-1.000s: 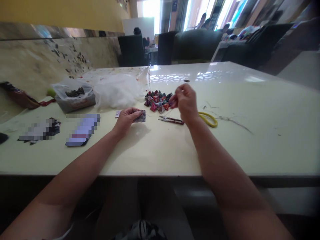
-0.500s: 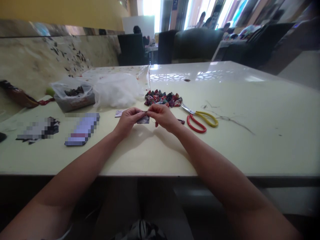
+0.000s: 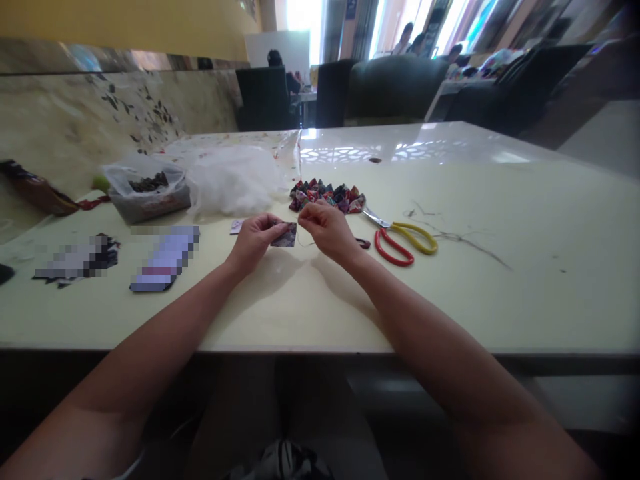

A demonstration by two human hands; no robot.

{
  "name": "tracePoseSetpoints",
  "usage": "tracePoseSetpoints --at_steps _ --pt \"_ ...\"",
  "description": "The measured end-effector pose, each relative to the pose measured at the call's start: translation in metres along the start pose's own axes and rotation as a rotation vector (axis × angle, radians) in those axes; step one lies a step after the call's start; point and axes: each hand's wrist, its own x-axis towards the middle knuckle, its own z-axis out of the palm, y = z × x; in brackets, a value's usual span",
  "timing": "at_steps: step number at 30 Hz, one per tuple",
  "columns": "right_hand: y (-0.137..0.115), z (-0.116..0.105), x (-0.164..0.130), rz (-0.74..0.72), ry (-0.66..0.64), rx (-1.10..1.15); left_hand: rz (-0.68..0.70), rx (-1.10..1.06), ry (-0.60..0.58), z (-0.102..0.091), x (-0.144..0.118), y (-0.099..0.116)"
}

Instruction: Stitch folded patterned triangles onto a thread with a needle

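My left hand (image 3: pixel 256 237) pinches a small dark patterned piece of cloth (image 3: pixel 284 235) between thumb and fingers, just above the table. Close to its right edge, my right hand (image 3: pixel 325 227) is closed in a pinch. A thin thread (image 3: pixel 302 243) curves down from those fingertips and under the hand; any needle is too small to make out. Behind my hands lies a cluster of folded, patterned cloth pieces (image 3: pixel 325 197) in red and dark colours. Scissors (image 3: pixel 395 237) with one red and one yellow handle lie right of my right hand.
Left on the table (image 3: pixel 310 313) are a phone (image 3: pixel 165 259), a stack of cloth pieces (image 3: pixel 75 260), a bag-lined container (image 3: pixel 150 200) and a bag of white stuffing (image 3: pixel 235 183). Loose threads (image 3: pixel 470 247) lie to the right. People sit at tables in the background.
My right hand has drawn slightly away from the cloth, opening a small gap where the thread shows. The cloth in my left hand has shifted a little left.
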Motion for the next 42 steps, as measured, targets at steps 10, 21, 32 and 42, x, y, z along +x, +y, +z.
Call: tracePoseSetpoints --at_steps 10,21,32,42 --pt "-0.0053 0.0018 -0.0016 -0.010 -0.030 -0.044 0.017 0.002 -0.015 -0.0007 0.0002 -0.0005" --pt "-0.0041 0.0008 -0.0016 -0.042 -0.028 -0.055 0.003 -0.037 0.024 -0.0021 0.0015 0.0009" --pt "-0.0044 0.0008 -0.0022 -0.057 -0.024 -0.048 0.030 -0.009 0.017 -0.0018 0.0003 0.0020" --pt "-0.0064 -0.0002 -0.0025 -0.044 -0.037 -0.075 0.061 0.048 -0.003 -0.0026 0.0000 0.0015"
